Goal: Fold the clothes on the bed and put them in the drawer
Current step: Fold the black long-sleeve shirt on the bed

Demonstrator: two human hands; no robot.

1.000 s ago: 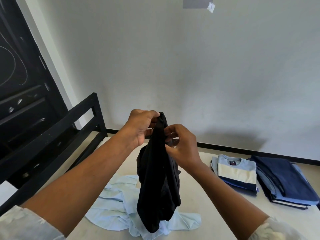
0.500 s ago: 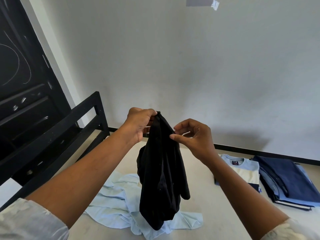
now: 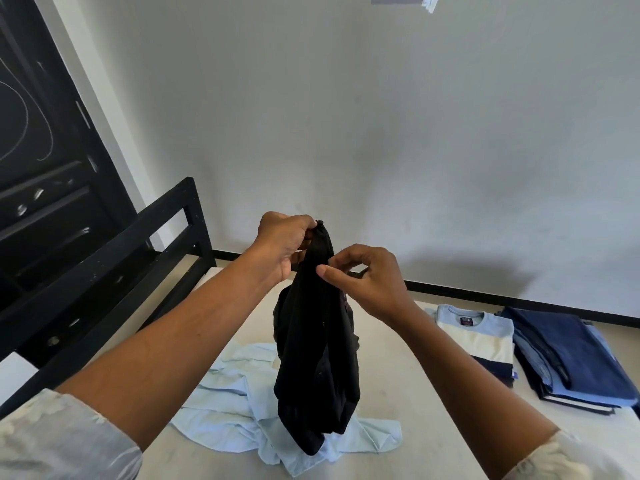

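Observation:
A black garment (image 3: pixel 317 355) hangs bunched above the bed (image 3: pixel 398 344). My left hand (image 3: pixel 280 242) grips its top end. My right hand (image 3: pixel 367 282) pinches the cloth a little lower on its right side with thumb and forefinger. Under the hanging garment a crumpled light blue shirt (image 3: pixel 242 400) lies on the mattress. On the right of the bed lie a folded blue, cream and navy striped T-shirt (image 3: pixel 481 337) and a stack of folded dark blue clothes (image 3: pixel 568 355). No drawer is in view.
A black bed frame rail (image 3: pixel 114 251) runs along the left side. Behind it stands a black door (image 3: pixel 38 140). A plain grey wall (image 3: pixel 381 116) rises behind the bed.
My right hand let go of the top of the black garment, moved right, then took a pinch lower on its side. The left hand kept its hold.

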